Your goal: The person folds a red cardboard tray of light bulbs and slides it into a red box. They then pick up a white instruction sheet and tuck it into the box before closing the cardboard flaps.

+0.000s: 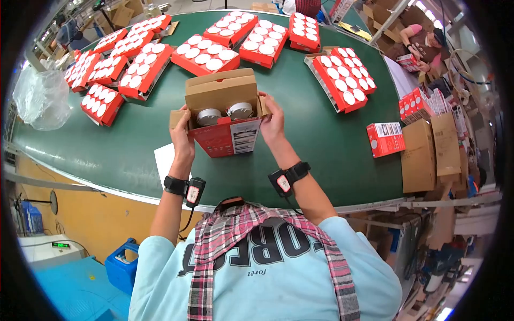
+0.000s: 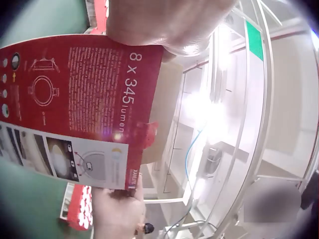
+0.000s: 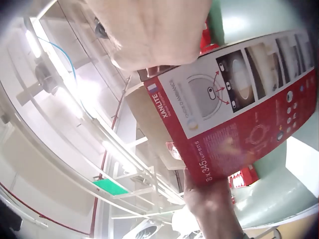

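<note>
A red printed cardboard box (image 1: 226,140) with its brown top flap (image 1: 222,88) raised is held over the green table between both hands. Two round white-and-silver light fixtures (image 1: 209,116) show inside the opening. My left hand (image 1: 183,138) grips the box at its left side, by a brown side flap. The right hand (image 1: 273,120) grips the opposite side, fingers behind the other flap. In the left wrist view the box's printed panel (image 2: 94,89) reads "8 x 345 lumens". The right wrist view shows the same panel (image 3: 219,139), with the brand name XANLITE on it.
Several red trays of round white lights (image 1: 206,53) stand along the far side of the green table (image 1: 300,160). A clear plastic bag (image 1: 40,99) lies at the left, a white sheet (image 1: 165,163) nearby. At right are another red box (image 1: 385,139), brown cartons (image 1: 417,155) and a seated person (image 1: 428,48).
</note>
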The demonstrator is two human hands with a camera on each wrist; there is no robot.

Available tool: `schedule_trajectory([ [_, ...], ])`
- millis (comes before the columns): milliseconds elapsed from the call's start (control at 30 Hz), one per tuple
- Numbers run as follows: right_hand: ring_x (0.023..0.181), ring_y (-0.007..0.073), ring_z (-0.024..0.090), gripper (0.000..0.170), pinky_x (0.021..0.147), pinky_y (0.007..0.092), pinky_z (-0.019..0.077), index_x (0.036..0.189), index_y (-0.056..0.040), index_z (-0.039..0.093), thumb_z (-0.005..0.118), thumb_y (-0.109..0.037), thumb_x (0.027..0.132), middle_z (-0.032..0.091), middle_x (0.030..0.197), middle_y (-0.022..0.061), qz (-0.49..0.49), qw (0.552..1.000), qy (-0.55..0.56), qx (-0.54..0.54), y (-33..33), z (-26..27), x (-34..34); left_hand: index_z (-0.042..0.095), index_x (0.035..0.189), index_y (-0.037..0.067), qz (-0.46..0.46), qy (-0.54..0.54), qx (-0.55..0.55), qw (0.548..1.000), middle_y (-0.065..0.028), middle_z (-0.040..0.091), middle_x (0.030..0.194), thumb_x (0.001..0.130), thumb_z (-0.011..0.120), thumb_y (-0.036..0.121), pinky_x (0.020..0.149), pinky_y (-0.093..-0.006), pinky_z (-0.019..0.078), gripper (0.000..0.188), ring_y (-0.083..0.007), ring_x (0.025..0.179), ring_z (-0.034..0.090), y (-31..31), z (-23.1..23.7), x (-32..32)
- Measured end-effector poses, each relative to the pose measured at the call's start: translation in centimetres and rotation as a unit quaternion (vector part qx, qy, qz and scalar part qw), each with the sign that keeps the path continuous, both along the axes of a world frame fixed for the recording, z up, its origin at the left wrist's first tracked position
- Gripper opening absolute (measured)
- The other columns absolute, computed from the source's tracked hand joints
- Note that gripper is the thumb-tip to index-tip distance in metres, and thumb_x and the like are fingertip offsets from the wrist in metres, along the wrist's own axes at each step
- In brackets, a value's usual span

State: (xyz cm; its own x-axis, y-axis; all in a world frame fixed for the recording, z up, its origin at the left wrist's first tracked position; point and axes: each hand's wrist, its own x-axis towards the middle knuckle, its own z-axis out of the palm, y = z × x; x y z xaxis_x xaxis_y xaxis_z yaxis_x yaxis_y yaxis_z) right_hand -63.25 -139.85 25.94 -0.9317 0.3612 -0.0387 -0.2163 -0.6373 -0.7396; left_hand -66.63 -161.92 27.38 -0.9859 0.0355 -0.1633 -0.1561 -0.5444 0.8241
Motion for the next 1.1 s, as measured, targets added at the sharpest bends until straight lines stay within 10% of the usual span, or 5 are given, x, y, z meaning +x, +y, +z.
schedule_trajectory([
  [133, 0.094, 0.0158, 0.055, 0.030, 0.081, 0.0300, 0.0449, 0.103, -0.0044, 0.058, 0.052, -0.028, 0.086, 0.058, 0.100, 0.0042, -0.028, 1.000, -0.004, 0.011, -0.4, -0.8, 0.1, 0.045, 0.128, 0.003, -0.035, 0.345, -0.379, 0.858, -0.0102, 0.047, 0.127, 0.089, 0.049, 0.024, 0.096, -0.0329, 0.0379, 0.044, -0.0211, 0.117, 0.045, -2.8, -2.9, -0.6],
  [167, 0.093, 0.0156, 0.054, 0.033, 0.080, 0.0298, 0.0452, 0.104, -0.0052, 0.058, 0.051, -0.032, 0.086, 0.057, 0.099, 0.0039, -0.051, 0.998, -0.019, 0.006, -0.6, -0.9, 0.0, 0.034, 0.134, 0.001, -0.160, 0.177, 0.033, 0.970, -0.0129, 0.039, 0.135, 0.091, 0.044, 0.033, 0.102, -0.0369, 0.0307, 0.055, -0.0236, 0.125, 0.037, -3.4, -3.2, -0.7],
  [333, 0.104, 0.0152, 0.052, 0.040, 0.093, 0.0303, 0.0385, 0.114, -0.0033, 0.053, 0.044, -0.034, 0.090, 0.057, 0.108, 0.0057, -0.093, 0.982, 0.033, 0.162, 0.0, -1.6, 0.9, 0.041, 0.130, 0.006, -0.172, 0.056, -0.199, 0.963, -0.0131, 0.041, 0.130, 0.088, 0.050, 0.041, 0.099, -0.0412, 0.0299, 0.055, -0.0231, 0.120, 0.039, -11.3, -7.9, -2.8],
  [667, 0.108, 0.0174, 0.052, 0.047, 0.096, 0.0323, 0.0366, 0.116, -0.0008, 0.050, 0.037, -0.040, 0.093, 0.056, 0.112, 0.0104, -0.088, 0.979, 0.009, 0.185, 0.3, 0.7, 1.9, 0.041, 0.116, 0.004, -0.231, 0.164, -0.779, 0.559, -0.0133, 0.047, 0.107, 0.050, 0.083, 0.028, 0.092, -0.0516, 0.0301, 0.083, -0.0327, 0.107, 0.043, -19.1, -21.1, -4.5],
  [1100, 0.102, 0.0187, 0.054, 0.051, 0.090, 0.0328, 0.0406, 0.111, -0.0015, 0.053, 0.027, -0.043, 0.096, 0.059, 0.103, 0.0080, -0.088, 0.979, -0.008, 0.182, 0.9, 2.8, 2.3, 0.047, 0.115, 0.007, -0.194, 0.204, -0.797, 0.535, -0.0106, 0.059, 0.093, 0.043, 0.083, 0.033, 0.079, -0.0450, 0.0394, 0.085, -0.0314, 0.093, 0.053, -19.7, -21.5, -5.8],
])
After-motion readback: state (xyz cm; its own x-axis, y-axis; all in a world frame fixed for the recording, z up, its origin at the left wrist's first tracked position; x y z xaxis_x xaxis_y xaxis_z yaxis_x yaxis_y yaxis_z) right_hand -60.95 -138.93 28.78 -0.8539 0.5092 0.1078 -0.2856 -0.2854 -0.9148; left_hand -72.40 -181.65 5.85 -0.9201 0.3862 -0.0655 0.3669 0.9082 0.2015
